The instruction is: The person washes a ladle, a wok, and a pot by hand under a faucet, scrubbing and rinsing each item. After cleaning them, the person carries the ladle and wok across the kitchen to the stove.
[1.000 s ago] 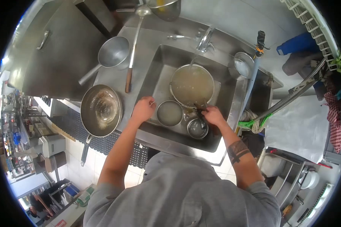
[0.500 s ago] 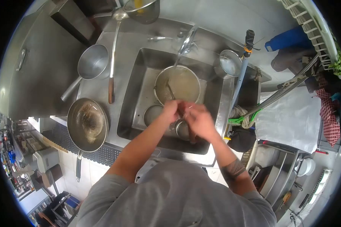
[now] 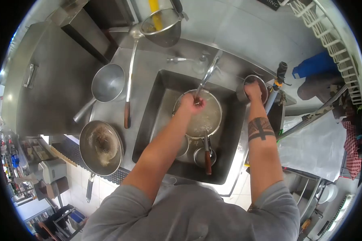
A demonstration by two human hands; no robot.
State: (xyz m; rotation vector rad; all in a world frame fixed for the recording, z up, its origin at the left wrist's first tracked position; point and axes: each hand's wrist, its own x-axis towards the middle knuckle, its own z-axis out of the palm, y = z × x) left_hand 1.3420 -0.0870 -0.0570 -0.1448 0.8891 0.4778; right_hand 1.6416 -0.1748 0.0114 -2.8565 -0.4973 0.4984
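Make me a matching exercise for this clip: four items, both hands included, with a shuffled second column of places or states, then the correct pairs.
Items
1. Left hand
2. Right hand
3. Frying pan
4. Long ladle

Places or states
A. Between saucepan and sink
B. In the mouth of the metal container
C. Stained brown and pale inside
D. Over the large pot, by the faucet

Pairs: 1-D; 2-B; 3-C; 4-A

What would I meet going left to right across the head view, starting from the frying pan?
Frying pan → ladle's wooden handle → left hand → right hand → checkered cloth.
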